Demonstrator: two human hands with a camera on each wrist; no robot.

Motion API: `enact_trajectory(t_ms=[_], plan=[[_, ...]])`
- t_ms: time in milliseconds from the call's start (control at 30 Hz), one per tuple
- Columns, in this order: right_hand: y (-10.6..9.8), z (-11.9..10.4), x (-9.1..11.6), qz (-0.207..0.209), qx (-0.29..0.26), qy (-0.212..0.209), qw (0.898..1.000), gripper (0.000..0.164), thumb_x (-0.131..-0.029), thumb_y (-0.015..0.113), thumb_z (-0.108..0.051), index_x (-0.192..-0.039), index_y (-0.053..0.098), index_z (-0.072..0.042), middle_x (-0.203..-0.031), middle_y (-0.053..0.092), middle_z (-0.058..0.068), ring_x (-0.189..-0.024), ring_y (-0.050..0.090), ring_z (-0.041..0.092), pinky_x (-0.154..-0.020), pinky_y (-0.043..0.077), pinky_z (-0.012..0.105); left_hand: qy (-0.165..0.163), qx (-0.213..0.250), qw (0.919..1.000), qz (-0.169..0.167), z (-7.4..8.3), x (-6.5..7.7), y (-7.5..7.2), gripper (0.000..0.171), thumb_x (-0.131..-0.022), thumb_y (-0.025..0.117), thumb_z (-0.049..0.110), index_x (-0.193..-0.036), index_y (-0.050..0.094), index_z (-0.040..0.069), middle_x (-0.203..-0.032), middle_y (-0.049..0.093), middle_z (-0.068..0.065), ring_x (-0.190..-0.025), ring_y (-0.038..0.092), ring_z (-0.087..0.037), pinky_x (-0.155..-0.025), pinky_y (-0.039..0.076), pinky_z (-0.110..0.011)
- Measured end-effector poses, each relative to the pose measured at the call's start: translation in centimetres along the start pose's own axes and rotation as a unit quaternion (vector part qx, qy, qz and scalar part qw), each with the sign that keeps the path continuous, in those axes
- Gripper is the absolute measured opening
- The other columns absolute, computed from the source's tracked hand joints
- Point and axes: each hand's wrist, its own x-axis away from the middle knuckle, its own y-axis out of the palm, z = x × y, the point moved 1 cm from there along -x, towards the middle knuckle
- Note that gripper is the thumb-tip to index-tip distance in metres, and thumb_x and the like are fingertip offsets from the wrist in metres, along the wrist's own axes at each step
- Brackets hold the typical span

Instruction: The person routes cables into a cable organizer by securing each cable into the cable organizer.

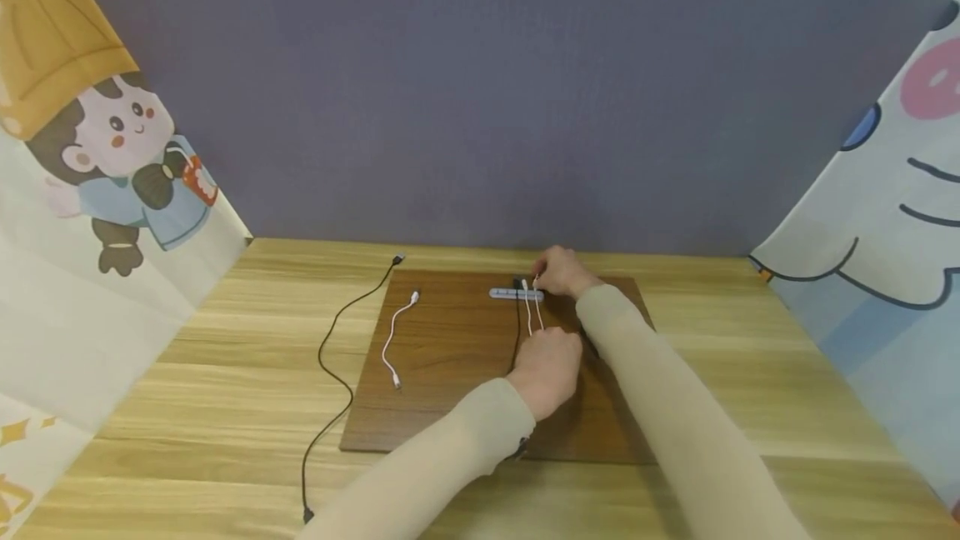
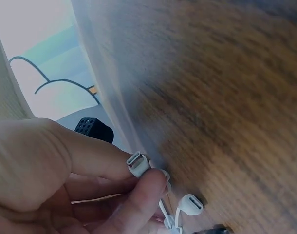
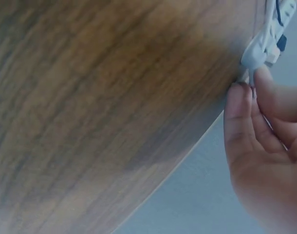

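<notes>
Pale wood-grain tabletop (image 1: 720,357) fills the lower frame beneath a dark brown rectangular board (image 1: 427,419). Right of centre, a narrow grey-blue cable clip (image 1: 504,294) lies near the board's top edge. At its right end the right hand (image 1: 564,270) pinches a thin white cable (image 1: 539,312); below, at lower centre-right, the left hand (image 1: 547,369) pinches a small white plug (image 2: 139,165). Left of centre lies a short white cord (image 1: 387,342).

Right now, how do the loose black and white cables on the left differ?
The loose black cable is longer; the loose white cable is shorter. The black one lies on the table beside the brown board, the white one on the board. Both curve and have a plug at each end.
</notes>
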Motion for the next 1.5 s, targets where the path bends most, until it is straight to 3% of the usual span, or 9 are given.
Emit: enact_trajectory(t_ms=[200,600,867,1100,1267,1433,1500], plan=[[-0.2,0.3,0.5,-0.028,-0.06,0.023,0.998,0.025,-0.093,0.07,-0.008,-0.113,0.071,0.006,-0.122,0.067,0.022,-0.114,0.062,0.037,-0.096,0.051,0.045,0.005,0.021,0.9997,-0.013,-0.1,0.1,-0.3,0.007,-0.09,0.075,0.014,-0.098,0.075,0.014,-0.094,0.073,-0.004,-0.088,0.071,-0.019,-0.067,0.059,-0.031],[0.0,0.7,0.5,-0.021,-0.099,0.039,0.994,0.027,-0.097,0.065,-0.013,-0.117,0.069,0.004,-0.122,0.066,0.021,-0.115,0.06,0.036,-0.095,0.05,0.045,0.01,0.05,0.9987,-0.006,-0.6,0.5,-0.5,0.004,-0.09,0.073,0.008,-0.091,0.075,0.011,-0.087,0.073,-0.006,-0.078,0.071,-0.019,-0.06,0.058,-0.031],[0.1,1.0,0.3,-0.025,-0.144,0.056,0.988,0.026,-0.104,0.053,-0.01,-0.116,0.065,0.009,-0.106,0.065,0.016,-0.094,0.062,0.024,-0.081,0.052,0.034,0.011,0.062,0.998,-0.011,-0.8,0.6,-0.5,0.005,-0.09,0.072,0.006,-0.089,0.075,0.01,-0.085,0.072,-0.006,-0.073,0.07,-0.017,-0.057,0.057,-0.029],[0.1,0.4,0.1,-0.026,-0.069,0.06,0.995,0.02,-0.104,0.055,-0.018,-0.094,0.064,-0.002,-0.087,0.056,0.007,-0.078,0.05,0.02,-0.066,0.041,0.031,0.017,0.054,0.9984,-0.007,-0.8,0.8,-0.5,0.005,-0.089,0.073,0.006,-0.091,0.075,0.01,-0.085,0.072,-0.006,-0.073,0.07,-0.018,-0.057,0.057,-0.029],[0.2,0.2,0.5,-0.022,-0.075,0.055,0.995,0.018,-0.104,0.057,-0.016,-0.097,0.064,-0.001,-0.091,0.058,0.008,-0.083,0.051,0.021,-0.069,0.041,0.032,0.018,0.033,0.9992,-0.011,-0.7,1.0,-0.5,0.005,-0.088,0.075,0.009,-0.093,0.075,0.011,-0.086,0.072,-0.005,-0.075,0.07,-0.017,-0.059,0.057,-0.029],[0.4,0.4,0.5,-0.017,-0.086,0.039,0.995,0.022,-0.104,0.057,-0.014,-0.084,0.055,-0.005,-0.078,0.048,0.004,-0.073,0.043,0.019,-0.066,0.036,0.032,0.022,0.012,0.9996,-0.013,-0.6,1.2,-0.7,0.007,-0.09,0.075,0.013,-0.096,0.076,0.013,-0.09,0.073,-0.004,-0.08,0.07,-0.018,-0.061,0.057,-0.03],[0.4,0.5,0.5,-0.012,-0.088,0.034,0.995,0.021,-0.103,0.057,-0.014,-0.084,0.056,-0.005,-0.079,0.05,0.004,-0.073,0.044,0.018,-0.066,0.037,0.032,0.021,0.011,0.9996,-0.016,-0.6,1.2,-0.7,0.007,-0.09,0.074,0.014,-0.097,0.076,0.013,-0.091,0.073,-0.004,-0.082,0.07,-0.019,-0.061,0.057,-0.03]])
